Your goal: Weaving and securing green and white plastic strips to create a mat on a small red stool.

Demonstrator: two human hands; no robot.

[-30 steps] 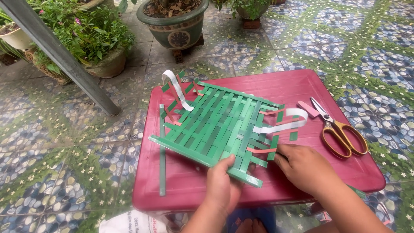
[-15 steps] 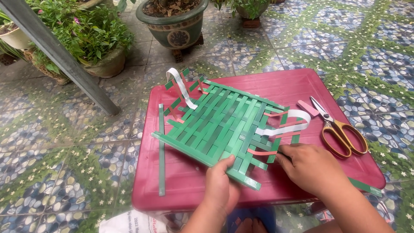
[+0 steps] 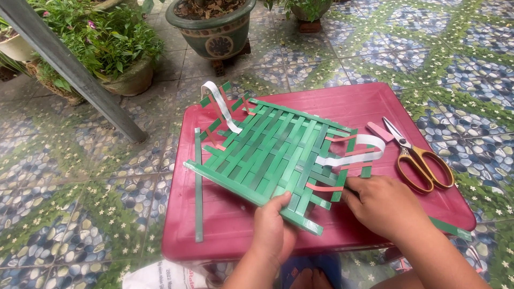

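Observation:
A flat mat woven from green strips (image 3: pixel 270 152) lies tilted on a low red plastic table (image 3: pixel 353 107). White and pink strips stick out at its left corner and right side. My left hand (image 3: pixel 274 230) grips the mat's near edge, thumb on top. At the mat's right corner, my right hand (image 3: pixel 383 206) pinches a green strip end next to a pink strip (image 3: pixel 324 188). A white strip (image 3: pixel 348 157) loops just beyond my right fingers.
Scissors with yellow handles (image 3: pixel 420 160) lie at the table's right side. A loose green strip (image 3: pixel 198 187) lies along the left edge. Potted plants (image 3: pixel 214 27) and a slanted grey metal bar (image 3: pixel 80 80) stand on the patterned tile floor behind.
The mat has shifted slightly toward the left and its near edge has lifted. My right hand has slid along the right corner, still working the strip ends.

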